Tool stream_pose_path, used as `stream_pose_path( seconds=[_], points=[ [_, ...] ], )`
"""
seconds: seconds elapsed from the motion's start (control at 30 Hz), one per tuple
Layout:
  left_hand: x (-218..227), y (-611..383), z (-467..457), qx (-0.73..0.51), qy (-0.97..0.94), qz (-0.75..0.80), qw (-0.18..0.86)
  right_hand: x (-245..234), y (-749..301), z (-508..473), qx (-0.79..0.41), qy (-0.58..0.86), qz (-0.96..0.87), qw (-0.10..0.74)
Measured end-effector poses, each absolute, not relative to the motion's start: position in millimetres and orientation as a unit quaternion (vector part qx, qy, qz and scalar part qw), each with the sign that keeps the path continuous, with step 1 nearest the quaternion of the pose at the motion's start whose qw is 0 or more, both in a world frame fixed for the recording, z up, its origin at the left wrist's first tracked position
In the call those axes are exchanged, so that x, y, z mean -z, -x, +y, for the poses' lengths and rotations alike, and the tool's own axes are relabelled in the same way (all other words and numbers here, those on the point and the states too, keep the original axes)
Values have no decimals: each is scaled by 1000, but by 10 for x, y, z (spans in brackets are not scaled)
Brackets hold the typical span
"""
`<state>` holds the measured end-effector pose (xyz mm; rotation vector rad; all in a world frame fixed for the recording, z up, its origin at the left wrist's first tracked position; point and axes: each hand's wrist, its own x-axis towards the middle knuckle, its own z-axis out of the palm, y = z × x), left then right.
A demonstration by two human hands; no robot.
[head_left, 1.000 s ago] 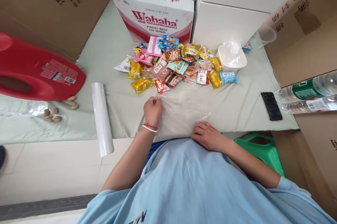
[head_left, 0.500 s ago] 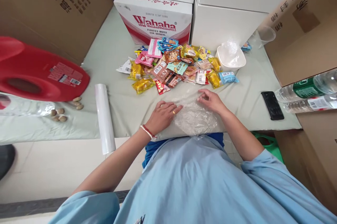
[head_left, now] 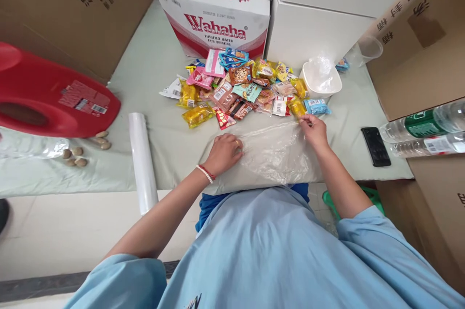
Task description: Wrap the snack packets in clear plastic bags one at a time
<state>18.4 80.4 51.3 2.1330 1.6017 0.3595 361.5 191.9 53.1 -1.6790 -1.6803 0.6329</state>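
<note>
A clear plastic bag (head_left: 276, 156) lies spread over the table's front edge, close against my body. My right hand (head_left: 314, 132) pinches its far right corner between thumb and fingers. At the bag's left side, my left hand (head_left: 225, 153) has its fingers curled down on the film, closed on the edge. Just beyond the bag is a pile of wrapped snacks (head_left: 247, 91), in yellow, pink, brown and blue packets. A blue packet (head_left: 317, 106) lies at the pile's right end, beyond my right hand.
Left of me are a white roll (head_left: 142, 161), a red jug (head_left: 54, 91) and several brown nuts (head_left: 80, 162). A white bowl (head_left: 321, 81) holding crumpled plastic stands behind right. A phone (head_left: 376, 146) and plastic bottles (head_left: 423, 122) lie right. Boxes (head_left: 218, 18) line the back.
My right hand has moved right with the bag's corner, and the crumpled bag now lies wider and flatter. My left hand's fingers have curled in at its left side.
</note>
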Motion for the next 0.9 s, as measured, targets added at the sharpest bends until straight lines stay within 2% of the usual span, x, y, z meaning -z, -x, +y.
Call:
stream_pose_path(
  seconds=[0.07,0.13,0.2,0.37,0.43,0.5,0.53,0.6,0.67,0.73,0.9],
  points=[
    [-514,-179,848,-126,-781,565,232,-664,-3586,1836,-132,635,-683,335],
    [-509,-157,878,-115,-790,549,246,-816,-3473,1672,-90,584,-734,334],
    [-491,-125,893,-103,-802,529,258,-930,-3291,1445,-154,510,-795,291],
    [-424,-21,887,-86,-824,490,270,-1000,-2791,881,-331,362,-870,47],
    [-423,19,878,-74,-828,480,281,-1033,-2646,764,-376,243,-893,-41],
    [-447,49,864,-73,-825,473,299,-1085,-2536,745,-426,120,-892,-86],
    [-465,58,852,-79,-822,471,309,-1108,-2490,771,-445,102,-886,-79],
    [-504,71,820,-98,-816,469,324,-1127,-2410,869,-435,184,-881,-11],
    [-529,93,783,-113,-812,468,329,-1096,-2333,965,-351,336,-872,61],
    [-530,141,753,-117,-813,467,328,-1017,-2252,985,-265,397,-876,73],
    [-547,242,685,-160,-803,499,286,-703,-2024,655,-219,282,-932,61]
  ],
)
